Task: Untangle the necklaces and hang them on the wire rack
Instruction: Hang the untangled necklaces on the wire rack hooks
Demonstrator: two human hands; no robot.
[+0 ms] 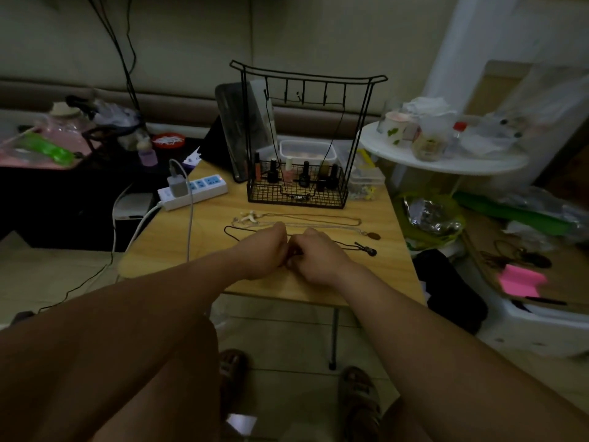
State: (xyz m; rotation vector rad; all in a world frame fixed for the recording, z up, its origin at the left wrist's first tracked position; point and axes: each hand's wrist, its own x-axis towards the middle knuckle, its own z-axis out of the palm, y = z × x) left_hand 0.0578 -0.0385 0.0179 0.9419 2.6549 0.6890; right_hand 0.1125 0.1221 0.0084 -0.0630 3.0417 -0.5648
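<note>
wire rack, bottles in its basket, perhaps polish

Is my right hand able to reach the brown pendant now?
Probably yes: the brown pendant lies uncovered just right of the right hand, though that hand grips the black cord.

Setting: dim, lived-in home room. Evidence: small wooden table carrying a power strip and nail polish bottles in a wire rack. Padded sofa back behind, cluttered round side table at right, tiled floor.
</note>
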